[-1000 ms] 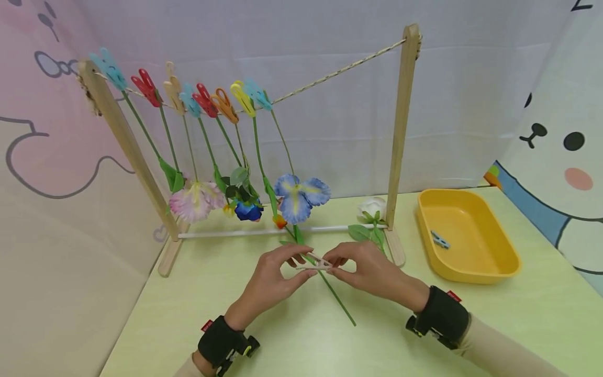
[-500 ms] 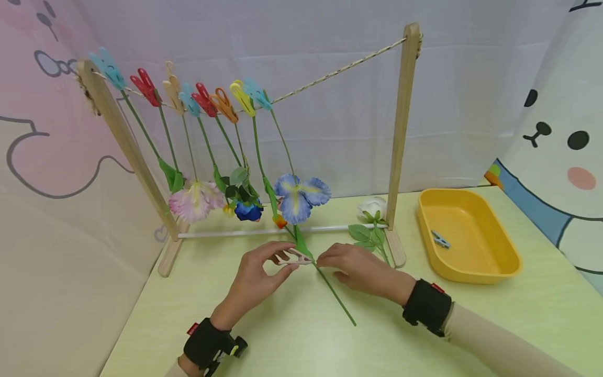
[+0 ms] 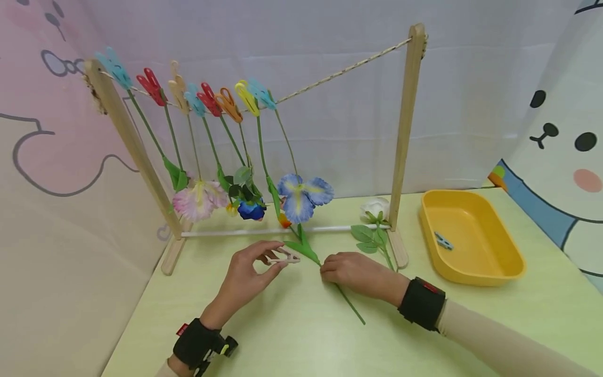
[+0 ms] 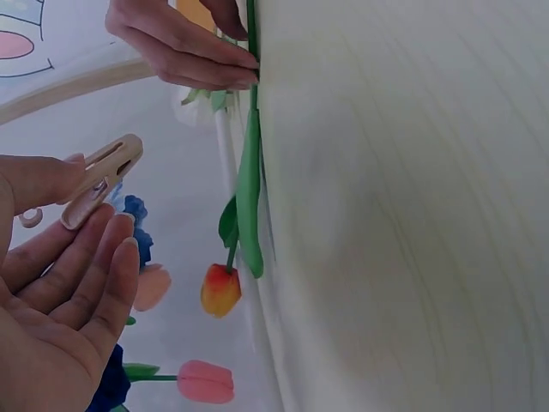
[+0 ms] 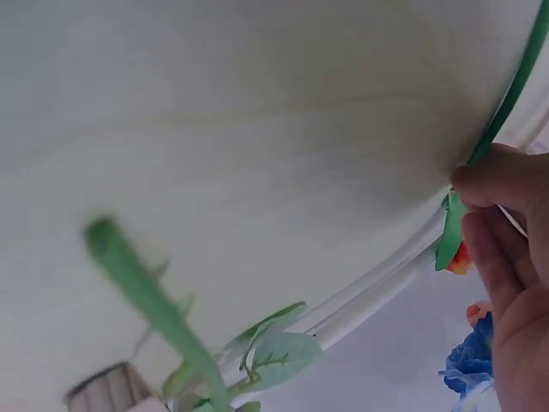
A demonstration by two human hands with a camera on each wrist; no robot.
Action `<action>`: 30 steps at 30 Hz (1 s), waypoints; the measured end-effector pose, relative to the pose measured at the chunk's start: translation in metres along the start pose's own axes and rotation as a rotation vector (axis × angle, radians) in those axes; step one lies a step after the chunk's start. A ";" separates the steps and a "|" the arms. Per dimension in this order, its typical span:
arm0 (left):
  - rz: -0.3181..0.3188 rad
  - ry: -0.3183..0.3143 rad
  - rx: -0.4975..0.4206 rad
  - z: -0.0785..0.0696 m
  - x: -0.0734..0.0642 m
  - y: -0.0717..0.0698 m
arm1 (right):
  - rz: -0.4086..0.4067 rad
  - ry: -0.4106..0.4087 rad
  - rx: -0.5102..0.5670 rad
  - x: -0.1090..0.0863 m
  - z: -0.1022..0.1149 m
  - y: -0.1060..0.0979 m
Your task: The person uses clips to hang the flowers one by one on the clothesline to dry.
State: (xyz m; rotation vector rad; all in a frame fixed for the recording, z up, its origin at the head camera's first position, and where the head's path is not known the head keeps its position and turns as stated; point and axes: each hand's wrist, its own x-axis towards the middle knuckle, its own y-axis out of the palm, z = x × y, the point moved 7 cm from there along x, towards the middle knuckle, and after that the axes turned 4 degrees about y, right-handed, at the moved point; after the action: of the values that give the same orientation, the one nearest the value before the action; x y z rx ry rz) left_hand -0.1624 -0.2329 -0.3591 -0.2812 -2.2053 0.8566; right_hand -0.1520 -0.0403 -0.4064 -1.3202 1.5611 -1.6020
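Note:
My left hand [image 3: 245,275] holds a beige clothespin [image 3: 288,256] between thumb and fingertips above the table, clear of the flowers. The other fingers are spread in the left wrist view. My right hand [image 3: 350,272] pinches the green stem [image 3: 352,306] of an orange-red tulip [image 4: 221,290] lying on the table. In the right wrist view thumb and fingers [image 5: 493,249] meet at the stem. The tulip's long leaf [image 3: 303,248] points toward the rack, and its bloom lies behind the hanging blue iris [image 3: 298,196].
A wooden rack [image 3: 409,120] carries a rope [image 3: 348,69] with several flowers hung by coloured clothespins on its left half. A white rose [image 3: 375,208] lies near the right post. The yellow tray [image 3: 476,272] at the right holds a blue-grey clothespin [image 3: 443,241].
Both hands were together on the beige clothespin. The right hand let go of it and moved down onto the tulip stem. The left hand drew leftward with the clothespin.

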 end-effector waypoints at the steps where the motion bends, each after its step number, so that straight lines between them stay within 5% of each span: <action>1: 0.000 0.000 0.003 0.001 -0.001 0.000 | 0.002 -0.022 -0.033 0.000 0.001 0.000; 12: -0.019 -0.012 0.004 0.003 0.000 -0.002 | 0.000 -0.264 -0.301 0.011 0.009 0.006; 20: -0.008 -0.012 0.005 0.000 0.003 -0.002 | -0.005 -0.384 -0.249 0.010 0.028 0.005; 25: -0.025 0.016 0.030 -0.004 0.007 -0.009 | -0.050 -0.368 -0.180 0.010 0.039 -0.006; 30: -0.035 0.050 0.028 -0.009 0.015 -0.017 | -0.180 -0.252 -0.097 0.017 0.029 -0.033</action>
State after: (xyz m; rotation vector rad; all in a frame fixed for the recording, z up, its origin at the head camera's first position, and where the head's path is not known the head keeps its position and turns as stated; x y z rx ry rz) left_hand -0.1656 -0.2343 -0.3345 -0.2472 -2.1447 0.8515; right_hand -0.1243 -0.0612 -0.3747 -1.6851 1.4146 -1.4110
